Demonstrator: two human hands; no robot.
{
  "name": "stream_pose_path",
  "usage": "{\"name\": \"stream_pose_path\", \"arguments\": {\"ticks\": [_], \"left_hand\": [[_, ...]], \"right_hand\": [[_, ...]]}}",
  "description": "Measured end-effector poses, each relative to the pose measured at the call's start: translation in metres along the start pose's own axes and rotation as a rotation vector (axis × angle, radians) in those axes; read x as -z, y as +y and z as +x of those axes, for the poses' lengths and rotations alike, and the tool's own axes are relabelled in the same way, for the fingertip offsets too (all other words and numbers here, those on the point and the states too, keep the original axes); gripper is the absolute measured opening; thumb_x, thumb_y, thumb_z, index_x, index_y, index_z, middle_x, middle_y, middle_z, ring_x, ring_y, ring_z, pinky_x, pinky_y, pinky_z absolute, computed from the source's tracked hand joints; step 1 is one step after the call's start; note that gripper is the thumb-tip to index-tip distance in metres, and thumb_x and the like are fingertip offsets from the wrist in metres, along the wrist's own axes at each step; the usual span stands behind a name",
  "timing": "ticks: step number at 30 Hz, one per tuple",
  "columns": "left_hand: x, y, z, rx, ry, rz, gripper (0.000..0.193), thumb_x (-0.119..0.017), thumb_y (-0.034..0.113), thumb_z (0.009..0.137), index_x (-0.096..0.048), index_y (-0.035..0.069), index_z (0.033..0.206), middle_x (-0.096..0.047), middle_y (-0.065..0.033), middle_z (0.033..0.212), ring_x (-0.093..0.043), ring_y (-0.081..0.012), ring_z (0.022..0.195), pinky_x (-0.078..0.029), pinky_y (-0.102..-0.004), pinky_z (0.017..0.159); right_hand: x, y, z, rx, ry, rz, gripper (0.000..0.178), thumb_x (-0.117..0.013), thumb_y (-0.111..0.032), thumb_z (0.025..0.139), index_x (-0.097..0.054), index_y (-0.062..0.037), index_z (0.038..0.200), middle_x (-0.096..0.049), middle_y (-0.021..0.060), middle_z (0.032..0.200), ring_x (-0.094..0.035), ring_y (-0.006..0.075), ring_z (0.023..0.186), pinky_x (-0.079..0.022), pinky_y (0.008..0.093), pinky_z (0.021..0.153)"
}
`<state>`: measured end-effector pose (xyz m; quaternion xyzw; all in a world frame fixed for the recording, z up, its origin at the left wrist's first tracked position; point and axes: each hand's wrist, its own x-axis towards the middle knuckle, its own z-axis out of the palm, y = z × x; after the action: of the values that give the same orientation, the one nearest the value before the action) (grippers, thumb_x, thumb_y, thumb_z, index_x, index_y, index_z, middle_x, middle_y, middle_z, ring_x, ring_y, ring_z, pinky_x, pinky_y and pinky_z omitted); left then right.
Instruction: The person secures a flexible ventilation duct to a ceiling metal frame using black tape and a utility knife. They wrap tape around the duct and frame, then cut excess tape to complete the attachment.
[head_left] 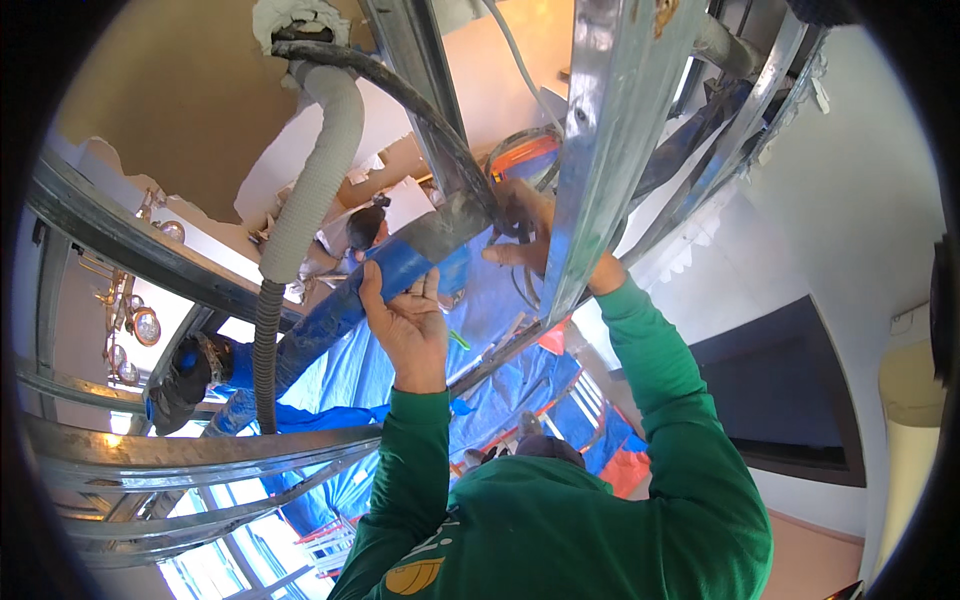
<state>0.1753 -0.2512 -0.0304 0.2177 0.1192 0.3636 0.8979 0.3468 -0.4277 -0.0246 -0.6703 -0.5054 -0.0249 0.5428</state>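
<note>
A blue pipe (330, 310) runs aslant from lower left to the middle, with a grey section (448, 226) at its upper end. My left hand (408, 325) is closed against the pipe's underside, its palm in view and the thumb pressed up along the blue surface. Beyond the grey end, my right hand (530, 232) has its fingers curled at a black cable (420, 110) that comes down from a hole in the wall. A shiny metal stud (610, 130) hides part of my right hand and wrist. Thin dark wires loop around that hand.
A grey corrugated hose (325, 170) hangs left of the cable. Curved metal framing (200, 455) crosses the lower left, near brass light fixtures (130, 320). Below lie blue tarps (345, 375) and an orange-railed ladder (590, 395). Another person (368, 228) is beyond the pipe.
</note>
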Motion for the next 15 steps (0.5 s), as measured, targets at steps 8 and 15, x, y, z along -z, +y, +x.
{"name": "stream_pose_path", "arguments": {"ticks": [8, 15], "left_hand": [[0.004, -0.004, -0.005, -0.076, 0.071, 0.078, 0.055, -0.080, 0.045, 0.095, -0.071, 0.007, 0.135, -0.075, -0.0106, 0.141, -0.066, -0.0287, 0.138, -0.022, -0.0550, 0.134], [0.003, -0.002, -0.026, -0.076, 0.054, 0.102, 0.037, -0.078, 0.037, 0.097, -0.072, 0.013, 0.124, -0.079, -0.0046, 0.123, -0.074, -0.0251, 0.118, -0.045, -0.0532, 0.115]], "right_hand": [[0.008, 0.027, -0.009, -0.294, -0.170, 0.360, 0.058, -0.090, -0.022, 0.091, -0.067, 0.0002, 0.140, -0.074, 0.0071, 0.111, -0.066, 0.0178, 0.103, -0.055, 0.0365, 0.091], [0.028, 0.014, 0.004, -0.249, -0.134, 0.281, 0.049, -0.087, -0.022, 0.092, -0.072, 0.0011, 0.132, -0.077, 0.0075, 0.109, -0.068, 0.0161, 0.101, -0.056, 0.0367, 0.090]]}}
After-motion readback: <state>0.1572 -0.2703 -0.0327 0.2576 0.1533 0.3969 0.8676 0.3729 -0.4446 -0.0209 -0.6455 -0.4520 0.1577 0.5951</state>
